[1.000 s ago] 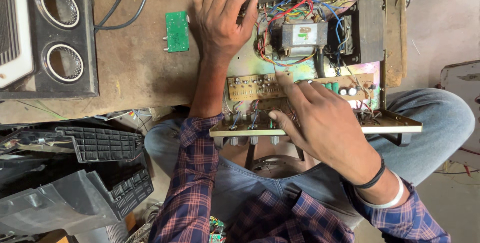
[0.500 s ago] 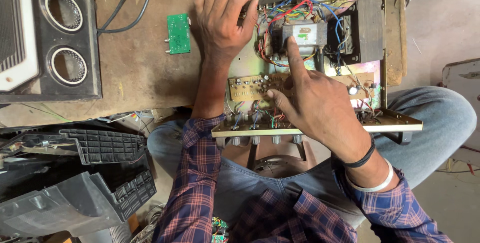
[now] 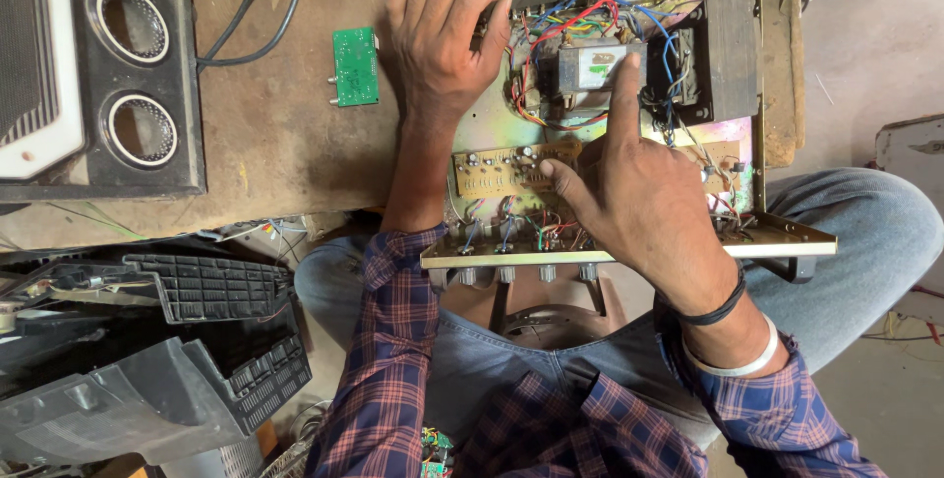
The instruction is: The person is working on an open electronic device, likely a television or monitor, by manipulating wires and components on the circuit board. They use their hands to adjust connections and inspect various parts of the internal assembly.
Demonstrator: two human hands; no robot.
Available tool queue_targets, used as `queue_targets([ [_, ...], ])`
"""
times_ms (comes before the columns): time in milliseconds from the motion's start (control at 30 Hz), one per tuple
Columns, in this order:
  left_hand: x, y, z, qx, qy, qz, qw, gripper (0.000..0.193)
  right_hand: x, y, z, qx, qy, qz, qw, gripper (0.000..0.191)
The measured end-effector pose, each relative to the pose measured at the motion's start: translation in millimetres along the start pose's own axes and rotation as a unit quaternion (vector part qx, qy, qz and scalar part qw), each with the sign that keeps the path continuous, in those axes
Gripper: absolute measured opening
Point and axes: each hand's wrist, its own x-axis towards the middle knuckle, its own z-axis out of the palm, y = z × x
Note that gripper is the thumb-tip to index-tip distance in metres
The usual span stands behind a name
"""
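An open amplifier chassis [image 3: 787,237] rests half on the wooden bench and half over my lap, with knobs along its near edge. Inside are a transformer [image 3: 588,67], a black block [image 3: 723,45], coloured wires and a tan circuit board [image 3: 497,171]. My left hand [image 3: 442,30] lies flat on the chassis's far left corner, fingers curled over its back edge. My right hand [image 3: 639,188] hovers over the boards with its index finger stretched out, the tip touching the transformer's front, thumb near the tan board.
A small green circuit board [image 3: 355,66] lies on the bench [image 3: 265,153] left of my left hand. A black speaker box [image 3: 133,75] with two round ports stands at far left, black cables behind it. Black plastic casings [image 3: 177,360] are piled lower left.
My right hand has moved up from the chassis's near edge, and its index finger now points at the transformer. The left hand has stayed in place.
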Motion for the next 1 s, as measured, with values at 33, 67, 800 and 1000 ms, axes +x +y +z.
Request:
queue_targets([
  [33,6.4,-1.8,3.6,0.001,0.000,-0.002,1.000,0.019,6.4,0.9,-4.5,0.006,-0.003,-0.001,1.000,0.108],
  [67,12.6,-5.8,5.8,0.003,-0.001,-0.004,1.000,0.019,14.0,-0.6,-8.5,0.010,-0.002,-0.003,1.000,0.108],
  [800,87.9,-123.6,-14.7,0.013,-0.003,0.003,1.000,0.020,124.8,-87.0,-47.3,0.074,-0.058,-0.120,0.988,0.056],
  [1000,132.4,-169.8,-54.1,0.011,-0.005,0.002,1.000,0.022,162.9,-147.1,-73.2,0.072,-0.062,-0.129,0.987,0.054],
])
